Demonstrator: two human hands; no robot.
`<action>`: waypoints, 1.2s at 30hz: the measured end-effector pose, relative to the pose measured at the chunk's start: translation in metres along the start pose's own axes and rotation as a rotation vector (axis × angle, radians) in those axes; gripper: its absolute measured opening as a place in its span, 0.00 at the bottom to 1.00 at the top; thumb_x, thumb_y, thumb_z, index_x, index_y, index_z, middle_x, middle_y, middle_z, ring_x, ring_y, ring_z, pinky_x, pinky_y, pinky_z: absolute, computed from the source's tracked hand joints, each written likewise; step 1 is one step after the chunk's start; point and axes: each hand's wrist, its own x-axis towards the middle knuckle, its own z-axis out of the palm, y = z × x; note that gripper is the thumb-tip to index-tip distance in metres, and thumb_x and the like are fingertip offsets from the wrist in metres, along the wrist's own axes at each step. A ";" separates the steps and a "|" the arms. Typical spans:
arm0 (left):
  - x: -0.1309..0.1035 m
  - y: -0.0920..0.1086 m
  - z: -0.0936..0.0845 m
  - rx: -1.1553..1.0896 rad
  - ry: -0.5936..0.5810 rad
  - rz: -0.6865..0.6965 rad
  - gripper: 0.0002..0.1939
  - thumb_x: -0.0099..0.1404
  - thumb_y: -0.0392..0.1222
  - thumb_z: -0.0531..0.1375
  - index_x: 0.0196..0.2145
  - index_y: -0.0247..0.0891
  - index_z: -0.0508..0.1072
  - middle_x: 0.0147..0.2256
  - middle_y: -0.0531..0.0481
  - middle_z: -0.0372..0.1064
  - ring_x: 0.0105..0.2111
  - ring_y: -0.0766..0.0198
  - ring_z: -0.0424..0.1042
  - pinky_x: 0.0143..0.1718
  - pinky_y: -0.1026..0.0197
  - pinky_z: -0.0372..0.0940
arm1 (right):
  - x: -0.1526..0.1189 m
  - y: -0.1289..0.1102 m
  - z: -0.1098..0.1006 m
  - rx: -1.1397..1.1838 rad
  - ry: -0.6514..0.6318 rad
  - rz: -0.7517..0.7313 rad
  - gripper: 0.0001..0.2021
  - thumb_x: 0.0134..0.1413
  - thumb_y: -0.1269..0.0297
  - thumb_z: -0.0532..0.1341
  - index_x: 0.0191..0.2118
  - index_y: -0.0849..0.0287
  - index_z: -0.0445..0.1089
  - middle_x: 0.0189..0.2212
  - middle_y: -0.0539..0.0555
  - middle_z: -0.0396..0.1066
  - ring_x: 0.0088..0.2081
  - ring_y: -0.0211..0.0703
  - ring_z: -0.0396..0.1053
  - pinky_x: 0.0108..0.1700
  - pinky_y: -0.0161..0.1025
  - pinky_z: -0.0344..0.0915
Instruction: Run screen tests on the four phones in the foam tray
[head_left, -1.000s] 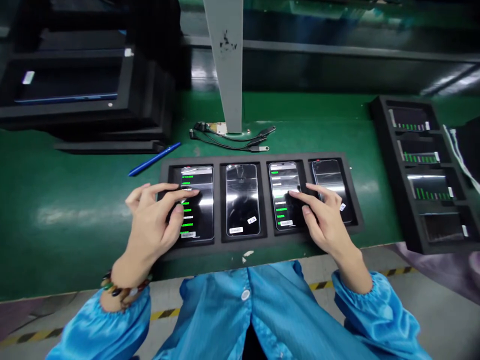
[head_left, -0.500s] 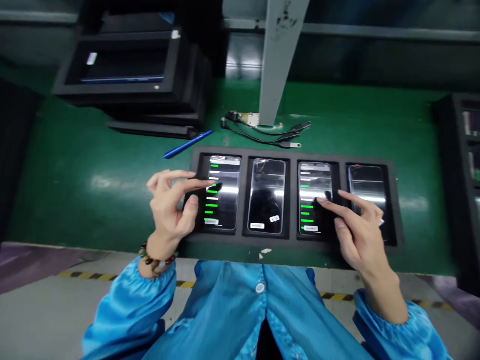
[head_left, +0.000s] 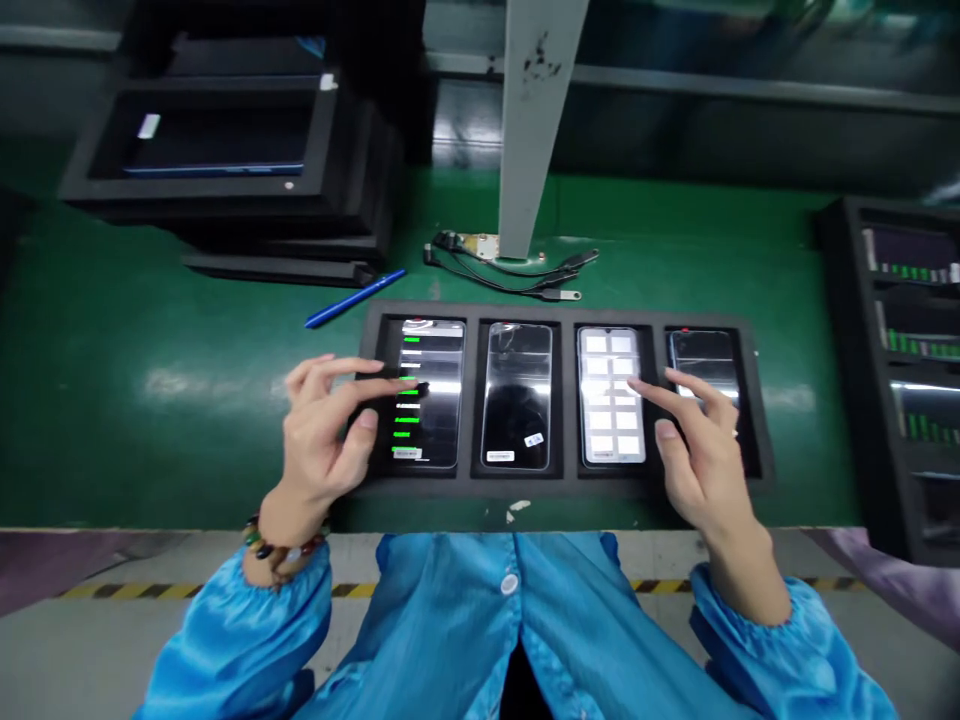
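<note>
Several phones lie face up in a black foam tray on the green table. My left hand has its fingers apart and holds nothing; its index fingertip is at the leftmost phone, whose dark screen shows green and white lines. Beside that, the second phone has a dark screen and small labels. The third phone shows a grid of white blocks. At its right edge is the index fingertip of my right hand, fingers spread, nothing held. This hand partly covers the rightmost phone, which is dark.
A blue pen and black cables lie behind the tray, near a grey metal post. Stacked black trays stand at the back left. Another tray with lit phones is at the right edge.
The third phone's screen has changed from dark with green and white lines to a white block grid. The view has shifted slightly; both hands remain over the same phones.
</note>
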 end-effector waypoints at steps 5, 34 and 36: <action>0.016 -0.002 0.002 0.121 -0.083 -0.115 0.24 0.79 0.49 0.49 0.63 0.44 0.76 0.58 0.45 0.75 0.64 0.42 0.71 0.70 0.28 0.56 | 0.045 -0.008 0.006 -0.004 -0.121 -0.050 0.24 0.78 0.59 0.49 0.72 0.48 0.66 0.66 0.62 0.72 0.75 0.65 0.60 0.72 0.69 0.56; 0.017 0.007 0.007 0.278 -0.187 -0.021 0.26 0.76 0.44 0.52 0.67 0.37 0.71 0.59 0.38 0.78 0.66 0.44 0.68 0.75 0.35 0.47 | 0.038 -0.014 0.024 -0.090 -0.158 -0.219 0.25 0.77 0.61 0.50 0.73 0.49 0.64 0.63 0.62 0.76 0.74 0.66 0.62 0.68 0.69 0.59; 0.012 0.009 0.005 0.284 -0.189 -0.018 0.27 0.76 0.43 0.52 0.67 0.36 0.71 0.59 0.38 0.78 0.66 0.45 0.68 0.76 0.36 0.47 | 0.031 -0.016 0.024 -0.090 -0.147 -0.224 0.25 0.77 0.62 0.50 0.73 0.49 0.64 0.63 0.62 0.76 0.73 0.66 0.62 0.68 0.68 0.59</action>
